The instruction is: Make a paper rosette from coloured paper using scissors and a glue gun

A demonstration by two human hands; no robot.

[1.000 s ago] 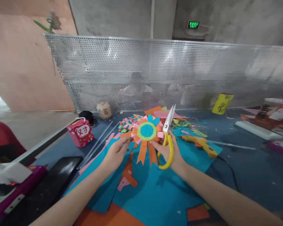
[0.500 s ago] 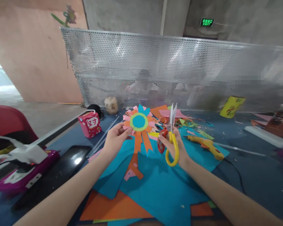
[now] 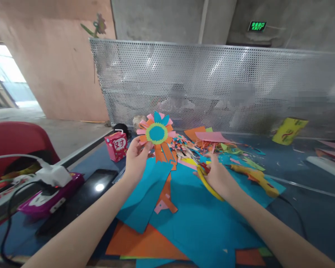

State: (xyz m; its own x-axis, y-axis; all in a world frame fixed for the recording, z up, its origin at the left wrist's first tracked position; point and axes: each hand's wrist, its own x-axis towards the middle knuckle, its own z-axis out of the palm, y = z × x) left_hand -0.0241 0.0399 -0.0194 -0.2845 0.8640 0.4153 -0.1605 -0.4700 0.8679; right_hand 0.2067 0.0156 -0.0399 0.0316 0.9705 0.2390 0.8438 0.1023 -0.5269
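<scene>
My left hand (image 3: 136, 158) is closed on a paper rosette (image 3: 156, 134) and holds it up above the table. The rosette has a blue centre, a green ring, pink, orange and blue petals, and two orange ribbon tails. My right hand (image 3: 218, 175) rests low on the blue paper, closed on yellow-handled scissors (image 3: 206, 181) that lie nearly flat, their blades hidden under the hand. Sheets of blue paper (image 3: 195, 219) and orange paper (image 3: 134, 245) cover the table under both hands.
A yellow glue gun (image 3: 254, 176) lies right of my right hand. Paper scraps (image 3: 212, 147) are heaped behind. A red carton (image 3: 116, 146), a black phone (image 3: 80, 197) and a purple device (image 3: 47, 199) sit at the left. A perforated metal screen (image 3: 212, 85) closes the back.
My left hand has lifted the rosette up and to the left. My right hand has lowered the scissors from upright down onto the blue paper. The camera has turned left.
</scene>
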